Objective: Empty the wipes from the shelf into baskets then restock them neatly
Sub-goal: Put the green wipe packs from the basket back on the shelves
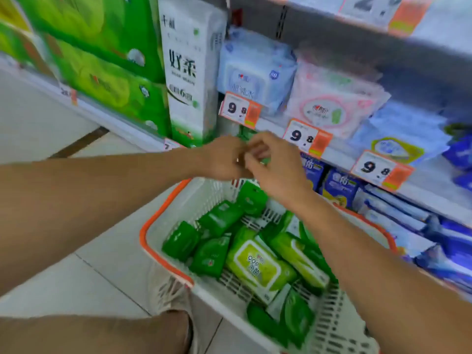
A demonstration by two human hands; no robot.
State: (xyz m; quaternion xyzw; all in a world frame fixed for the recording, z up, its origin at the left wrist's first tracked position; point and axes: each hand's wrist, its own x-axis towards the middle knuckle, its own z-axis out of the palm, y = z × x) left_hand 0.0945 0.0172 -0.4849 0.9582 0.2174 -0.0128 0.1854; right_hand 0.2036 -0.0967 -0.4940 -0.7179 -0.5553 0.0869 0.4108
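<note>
Both hands meet in front of the lower shelf [339,159]. The left hand [224,157] and the right hand [273,162] have curled fingers close together around something small and green, but it is too blurry to tell what they pinch. Below them sits a white basket [163,233] with an orange rim, on the floor. Many green wipes packs [255,264] lie inside it.

Wipes packs [255,264] lie in the basket [153,226] — before the shelf [339,154], below both hands
</note>
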